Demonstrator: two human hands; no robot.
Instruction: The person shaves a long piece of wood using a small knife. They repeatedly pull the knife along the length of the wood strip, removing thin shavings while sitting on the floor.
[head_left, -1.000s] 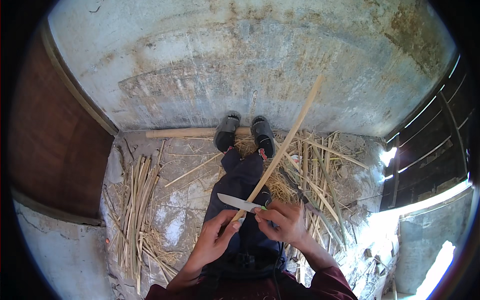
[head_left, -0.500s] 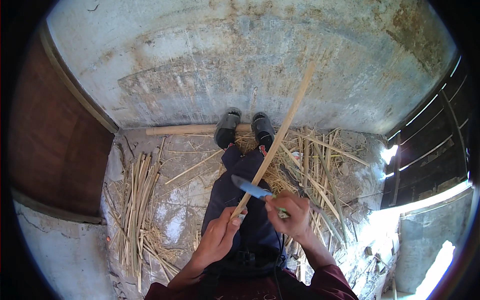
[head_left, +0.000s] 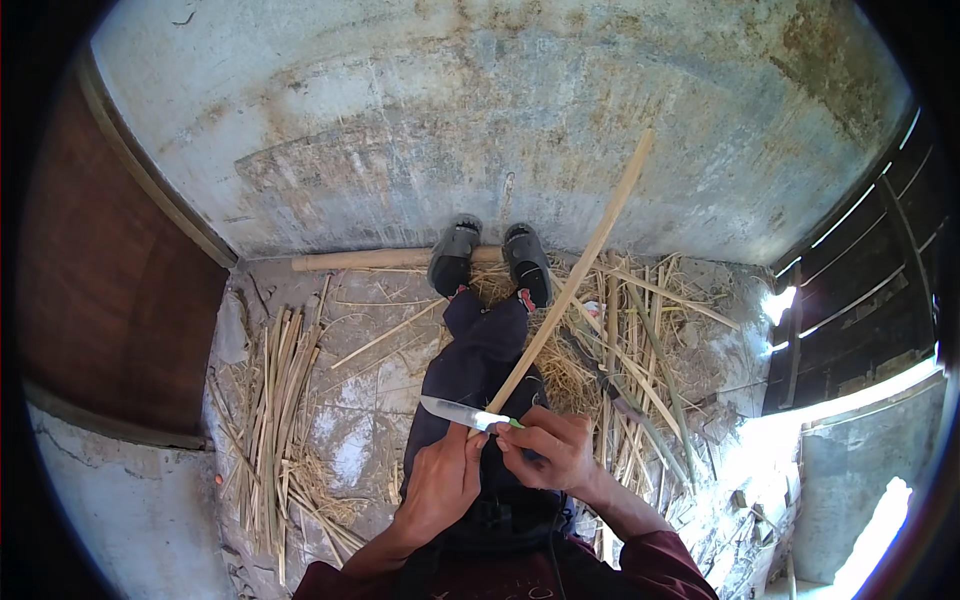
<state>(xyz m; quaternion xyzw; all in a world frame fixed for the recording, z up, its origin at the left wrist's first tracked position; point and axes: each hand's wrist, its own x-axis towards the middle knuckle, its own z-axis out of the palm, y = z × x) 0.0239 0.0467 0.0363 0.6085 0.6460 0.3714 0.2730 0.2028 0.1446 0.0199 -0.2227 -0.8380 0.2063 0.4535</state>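
In the head view, the left hand [head_left: 440, 480] has its fingers clamped on the near end of a pale wooden strip [head_left: 585, 262], which slants up and away to the right, over the dark trousers [head_left: 465, 372], towards the wall [head_left: 400, 180]; whether its far tip touches the wall I cannot tell. The right hand [head_left: 555, 452] has its fingers closed on the green handle of a knife [head_left: 452, 410], whose blade lies crosswise at the strip near the left fingers. This looks like a shaving stroke, best done with the blade laid low, nearly flat, so that it skims rather than digs in. The left grip should be firm against twisting, with thumb and fingertips tucked behind the edge's path, as the gap there is small. Strokes directed away from the left hand and the thighs would be safer; short, light ones should follow the grain more evenly.
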